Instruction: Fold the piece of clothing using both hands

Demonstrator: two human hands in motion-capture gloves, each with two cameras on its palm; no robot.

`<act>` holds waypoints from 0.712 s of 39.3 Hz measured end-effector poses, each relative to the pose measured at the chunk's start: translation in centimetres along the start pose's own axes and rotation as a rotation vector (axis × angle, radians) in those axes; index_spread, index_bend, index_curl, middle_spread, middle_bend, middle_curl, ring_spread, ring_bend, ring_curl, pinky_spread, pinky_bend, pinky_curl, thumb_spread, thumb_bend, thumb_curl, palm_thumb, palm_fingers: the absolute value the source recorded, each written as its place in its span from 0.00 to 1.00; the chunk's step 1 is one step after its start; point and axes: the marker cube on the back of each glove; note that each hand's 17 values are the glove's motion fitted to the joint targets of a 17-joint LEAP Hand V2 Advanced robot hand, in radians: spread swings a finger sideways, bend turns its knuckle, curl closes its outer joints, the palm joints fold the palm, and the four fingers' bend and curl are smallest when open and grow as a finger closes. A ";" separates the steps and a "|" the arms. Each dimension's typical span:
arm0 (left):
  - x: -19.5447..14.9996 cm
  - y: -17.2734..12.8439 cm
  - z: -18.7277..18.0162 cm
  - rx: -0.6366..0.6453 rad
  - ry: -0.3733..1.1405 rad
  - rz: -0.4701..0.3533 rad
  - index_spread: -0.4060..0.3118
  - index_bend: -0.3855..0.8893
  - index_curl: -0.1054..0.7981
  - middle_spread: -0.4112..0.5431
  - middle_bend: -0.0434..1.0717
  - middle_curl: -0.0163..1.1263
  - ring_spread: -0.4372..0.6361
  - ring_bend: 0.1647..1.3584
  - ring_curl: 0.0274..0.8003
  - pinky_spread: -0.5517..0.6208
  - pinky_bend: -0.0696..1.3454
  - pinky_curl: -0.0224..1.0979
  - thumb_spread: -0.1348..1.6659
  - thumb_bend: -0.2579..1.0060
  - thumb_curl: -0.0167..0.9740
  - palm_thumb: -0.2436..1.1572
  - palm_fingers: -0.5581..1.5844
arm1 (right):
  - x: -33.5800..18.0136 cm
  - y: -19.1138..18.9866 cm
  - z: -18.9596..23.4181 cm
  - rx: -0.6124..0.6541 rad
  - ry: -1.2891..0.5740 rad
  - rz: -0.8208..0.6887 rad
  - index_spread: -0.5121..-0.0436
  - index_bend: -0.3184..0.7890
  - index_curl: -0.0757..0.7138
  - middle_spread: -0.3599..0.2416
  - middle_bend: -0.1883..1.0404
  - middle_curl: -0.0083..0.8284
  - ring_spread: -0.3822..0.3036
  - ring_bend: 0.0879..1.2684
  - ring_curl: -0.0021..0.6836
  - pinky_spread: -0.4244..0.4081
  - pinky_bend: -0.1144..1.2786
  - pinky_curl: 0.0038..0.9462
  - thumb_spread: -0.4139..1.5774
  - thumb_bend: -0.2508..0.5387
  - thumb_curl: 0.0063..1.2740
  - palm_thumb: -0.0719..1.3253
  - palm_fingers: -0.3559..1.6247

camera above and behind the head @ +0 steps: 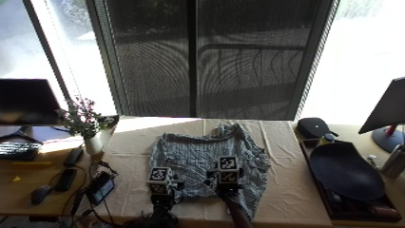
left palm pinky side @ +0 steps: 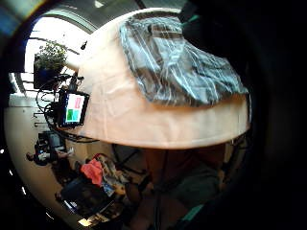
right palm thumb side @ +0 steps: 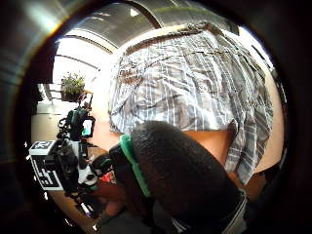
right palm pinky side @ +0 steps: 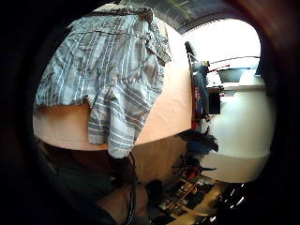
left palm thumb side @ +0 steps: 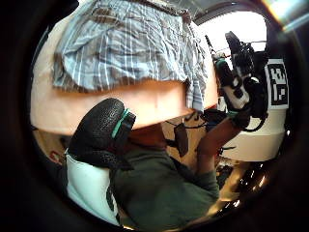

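Bright backlight through window [camera above and behind the head: 208, 57]; glare right; table [camera above and behind the head: 291, 190] dim.

We see the outside view from high behind the person, facing the far window, taking in the whole table [camera above and behind the head: 284, 142] with the striped shirt [camera above and behind the head: 202, 159] near its near edge. The four palm views sit low at the table's near edge, close, looking across the shirt [left palm thumb side: 130, 43] toward the far side. Both thumb-side views also catch the opposite hand; the left little-finger view catches the small screen [left palm pinky side: 73, 109] on the left.
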 end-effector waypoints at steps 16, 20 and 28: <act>-0.8 0.5 -1.4 -0.005 0.044 0.005 0.49 0.36 0.15 0.51 0.31 0.22 0.61 0.38 0.27 0.65 0.53 0.24 0.60 0.29 0.19 0.43 0.37 | -0.5 1.2 -2.9 0.058 -0.053 -0.032 0.27 0.43 0.29 0.56 0.30 0.19 0.77 0.10 0.12 0.81 0.50 0.25 0.73 0.36 0.09 0.16 0.21; -0.8 0.6 -2.0 0.002 0.044 0.004 0.49 0.37 0.17 0.51 0.31 0.24 0.62 0.39 0.29 0.66 0.55 0.25 0.62 0.28 0.22 0.44 0.36 | -1.2 1.4 -2.5 0.034 -0.050 -0.061 0.24 0.43 0.32 0.56 0.30 0.21 0.78 0.10 0.15 0.82 0.50 0.27 0.76 0.34 0.10 0.16 0.21; -0.6 0.7 -2.7 0.010 0.026 0.030 0.49 0.38 0.20 0.51 0.32 0.27 0.63 0.41 0.31 0.67 0.56 0.26 0.64 0.24 0.25 0.46 0.35 | -0.8 2.4 -3.2 -0.030 -0.028 -0.107 0.22 0.42 0.35 0.56 0.30 0.25 0.80 0.11 0.19 0.83 0.51 0.29 0.76 0.31 0.14 0.18 0.19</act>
